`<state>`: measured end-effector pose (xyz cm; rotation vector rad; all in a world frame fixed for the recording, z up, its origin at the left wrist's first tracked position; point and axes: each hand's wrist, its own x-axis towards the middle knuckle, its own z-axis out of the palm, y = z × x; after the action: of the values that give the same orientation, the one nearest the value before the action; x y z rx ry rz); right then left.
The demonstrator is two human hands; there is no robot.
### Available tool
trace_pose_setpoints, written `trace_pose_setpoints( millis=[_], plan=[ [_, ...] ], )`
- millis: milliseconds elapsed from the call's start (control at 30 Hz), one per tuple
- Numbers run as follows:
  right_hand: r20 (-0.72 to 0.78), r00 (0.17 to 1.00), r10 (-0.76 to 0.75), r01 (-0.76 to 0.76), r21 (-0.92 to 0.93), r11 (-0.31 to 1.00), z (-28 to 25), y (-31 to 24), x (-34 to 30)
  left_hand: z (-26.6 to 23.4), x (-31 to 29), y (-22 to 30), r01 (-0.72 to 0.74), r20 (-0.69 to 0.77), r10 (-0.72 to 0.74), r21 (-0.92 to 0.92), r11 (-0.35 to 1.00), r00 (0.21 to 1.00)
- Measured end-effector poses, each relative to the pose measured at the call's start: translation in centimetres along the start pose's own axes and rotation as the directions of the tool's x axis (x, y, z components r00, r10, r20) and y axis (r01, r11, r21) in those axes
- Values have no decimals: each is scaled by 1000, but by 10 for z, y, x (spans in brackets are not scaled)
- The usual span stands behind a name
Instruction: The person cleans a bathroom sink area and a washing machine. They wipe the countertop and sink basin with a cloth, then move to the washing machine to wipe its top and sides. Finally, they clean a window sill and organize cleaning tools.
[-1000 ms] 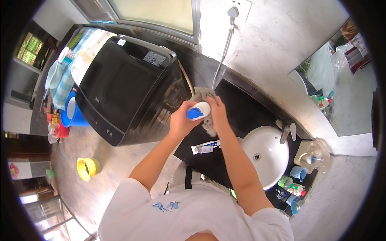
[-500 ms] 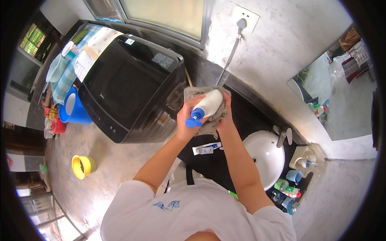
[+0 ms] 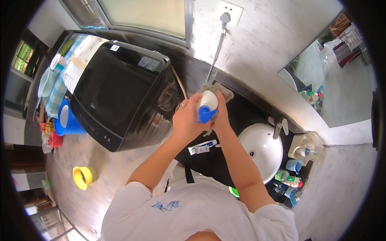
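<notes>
A white pump bottle (image 3: 208, 99) is between my two hands, its blue pump head (image 3: 206, 114) tilted toward me and slightly blurred. My left hand (image 3: 187, 119) is closed round the bottle's left side. On the other side my right hand (image 3: 220, 113) grips a grey cloth (image 3: 223, 91) that is pressed against the bottle. Part of the cloth sticks out beyond the bottle, and the rest is hidden by my hands. Below them, two tubes (image 3: 202, 148) lie on the black counter (image 3: 206, 164).
A black washing machine (image 3: 120, 90) stands to the left. The white sink (image 3: 263, 160) with its tap (image 3: 278, 127) is at right, beside cups and bottles (image 3: 288, 179). A yellow bucket (image 3: 84, 178) is on the floor. A power cord (image 3: 217, 50) hangs behind my hands.
The bottle has tipped so its pump head points more toward me. My hands have drawn closer together around it, and less of the cloth shows. The whole view has shifted slightly.
</notes>
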<state>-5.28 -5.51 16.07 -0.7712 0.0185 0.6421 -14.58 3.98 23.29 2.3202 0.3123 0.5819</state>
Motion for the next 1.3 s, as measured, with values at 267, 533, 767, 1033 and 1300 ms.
trace_pose_setpoints(
  millis=[267,533,767,1033,1300],
  plan=[
    [-106,969,222,-243,-270,932,6,-34,3,-8,48,-49,-38,390,272,-512,858,879],
    [-202,972,-118,64,-253,965,32,-43,-5,27,40,-53,126,308,73,-580,805,949],
    [201,671,-714,536,-797,279,12,-15,-7,63,35,-64,319,311,-148,-626,712,939],
    [219,888,-404,317,-928,194,-97,-35,3,157,11,-109,473,420,-243,-620,626,874],
    [-114,864,-490,-192,-975,-112,-294,-51,7,164,20,-142,496,456,-230,-636,591,860]
  ],
)
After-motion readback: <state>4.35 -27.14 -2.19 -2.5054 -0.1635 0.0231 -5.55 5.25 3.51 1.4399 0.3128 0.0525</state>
